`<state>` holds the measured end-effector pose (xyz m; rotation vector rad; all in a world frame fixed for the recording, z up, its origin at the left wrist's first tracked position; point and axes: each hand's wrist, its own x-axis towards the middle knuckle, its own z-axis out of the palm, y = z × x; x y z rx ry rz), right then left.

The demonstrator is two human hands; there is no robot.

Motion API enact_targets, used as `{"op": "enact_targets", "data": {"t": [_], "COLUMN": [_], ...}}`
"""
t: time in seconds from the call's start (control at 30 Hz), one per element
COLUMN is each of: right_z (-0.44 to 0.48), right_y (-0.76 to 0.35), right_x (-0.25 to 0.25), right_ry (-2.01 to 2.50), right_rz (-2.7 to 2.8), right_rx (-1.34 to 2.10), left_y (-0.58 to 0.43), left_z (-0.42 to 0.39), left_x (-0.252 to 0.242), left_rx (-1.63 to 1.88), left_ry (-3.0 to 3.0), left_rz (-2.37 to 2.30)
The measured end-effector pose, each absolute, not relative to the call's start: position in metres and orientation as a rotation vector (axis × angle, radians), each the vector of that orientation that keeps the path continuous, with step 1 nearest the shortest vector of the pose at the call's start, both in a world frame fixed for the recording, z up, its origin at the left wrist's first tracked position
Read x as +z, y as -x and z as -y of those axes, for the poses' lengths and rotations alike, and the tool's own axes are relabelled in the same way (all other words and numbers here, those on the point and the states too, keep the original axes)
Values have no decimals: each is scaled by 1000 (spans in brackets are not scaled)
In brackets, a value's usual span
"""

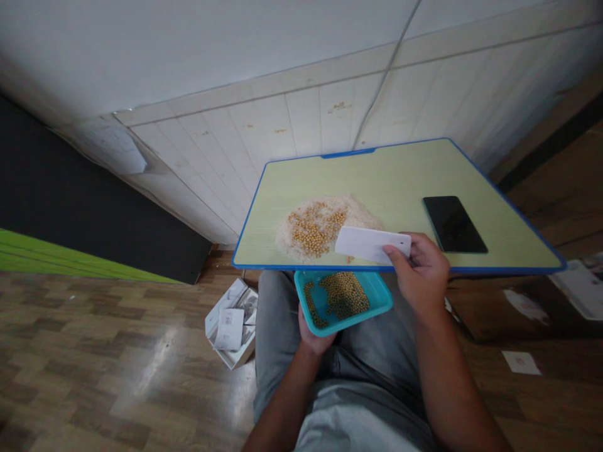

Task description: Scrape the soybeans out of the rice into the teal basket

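My left hand [315, 334] grips a teal plastic tub [343, 324] from its left front side, below the table's near edge. Inside the tub lie many soybeans [346, 294], heaped toward its right side. My right hand [426, 270] pinches a flat white plastic scraper card [365, 243] by its right end, thumb on top. The card's left end is at a pile of pale grains [360, 215] on the light green tabletop [391, 172]. More soybeans [313, 232] are mixed into the left part of that pile, left of the card.
A dark phone [455, 224] lies on the tabletop to the right of my right hand. Behind the table runs a white panelled wall [264, 129] with a hanging cable [384, 78]. An open white box [230, 323] with papers stands on the wooden floor [103, 351].
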<state>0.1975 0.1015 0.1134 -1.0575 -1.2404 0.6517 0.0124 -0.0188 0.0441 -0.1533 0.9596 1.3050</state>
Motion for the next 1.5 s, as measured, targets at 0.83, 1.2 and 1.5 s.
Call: {"op": "enact_targets", "data": {"t": [0.83,1.2,1.5], "right_z": [-96,-92,-96], "right_y": [-192,-192,-192], "right_x": [116,113,113], "right_ry": [1059,1114,1098], "right_rz": [1073,1134,1053], "right_rx": [566,713,581], "left_y": [-14,-11,-11], "left_z": [19,20,20], "left_x": [49,44,33], "left_rx": [1298,1275,1302], "left_ry": [235,196,247], "left_rz": [-952,-940,-854]}}
